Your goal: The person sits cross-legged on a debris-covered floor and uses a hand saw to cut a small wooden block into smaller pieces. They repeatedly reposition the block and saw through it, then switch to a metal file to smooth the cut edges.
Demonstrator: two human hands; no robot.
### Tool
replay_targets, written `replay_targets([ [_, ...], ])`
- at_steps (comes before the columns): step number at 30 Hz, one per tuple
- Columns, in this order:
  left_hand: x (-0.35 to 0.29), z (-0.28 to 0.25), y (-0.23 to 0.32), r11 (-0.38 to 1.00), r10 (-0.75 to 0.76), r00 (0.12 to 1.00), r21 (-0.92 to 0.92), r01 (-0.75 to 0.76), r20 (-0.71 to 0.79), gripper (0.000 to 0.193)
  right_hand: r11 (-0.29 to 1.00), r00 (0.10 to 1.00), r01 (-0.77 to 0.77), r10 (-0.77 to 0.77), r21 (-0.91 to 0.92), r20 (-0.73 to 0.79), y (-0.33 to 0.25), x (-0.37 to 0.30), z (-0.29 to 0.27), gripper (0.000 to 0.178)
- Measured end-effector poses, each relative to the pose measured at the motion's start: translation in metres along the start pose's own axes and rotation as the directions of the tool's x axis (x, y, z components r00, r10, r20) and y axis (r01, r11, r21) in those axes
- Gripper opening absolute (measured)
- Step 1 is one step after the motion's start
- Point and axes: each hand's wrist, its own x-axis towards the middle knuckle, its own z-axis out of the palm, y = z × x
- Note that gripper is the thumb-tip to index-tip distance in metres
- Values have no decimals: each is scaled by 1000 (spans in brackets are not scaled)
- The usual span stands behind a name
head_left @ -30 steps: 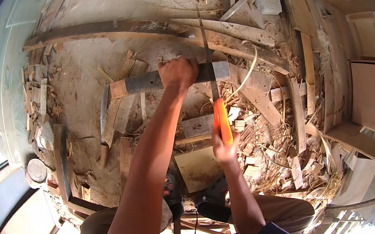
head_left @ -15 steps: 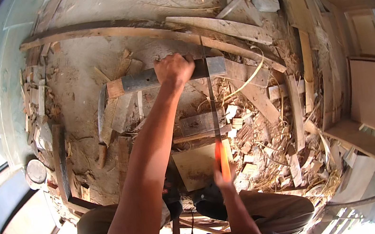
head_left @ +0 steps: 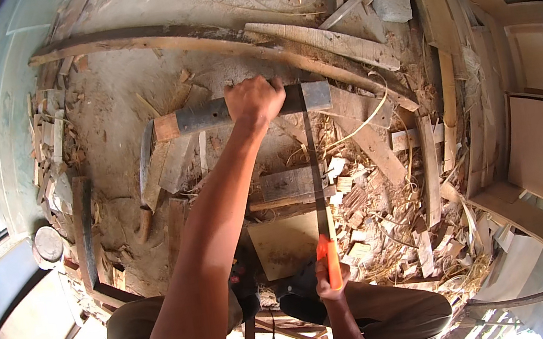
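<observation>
A dark-faced wooden block [head_left: 201, 115] with one bare brown end lies crosswise ahead of me. My left hand [head_left: 255, 101] is closed over it, right of its middle, pressing from above. In my right hand [head_left: 333, 281] is the orange handle of a handsaw [head_left: 314, 163]. The saw's long thin blade points away from me and crosses the block near its right end, just right of my left hand. How deep the teeth sit in the wood I cannot make out. Below the block lie a short grey board [head_left: 286, 184] and a pale square board [head_left: 286, 246].
Left of the block lies a curved blade with a wooden handle [head_left: 144, 225]. Wood chips and offcuts [head_left: 362, 219] cover the ground at the right. A long plank [head_left: 149, 39] runs across the far side. Wooden frames [head_left: 537, 144] stand at the right edge.
My right hand has drawn the saw back toward me, so its handle sits lower and the blade tip has come back to the block. My left hand stays on the block.
</observation>
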Motion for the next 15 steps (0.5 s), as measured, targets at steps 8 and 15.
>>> replay_targets([
  [8,4,2,-5,998,-2,1000,-64,1,-13,54,991,989,-126,122,43,87,-44,152,49,15],
  [15,-1,-2,-2,999,-5,1000,-31,5,27,55,972,981,-175,159,160,107,-41,34,0,35],
])
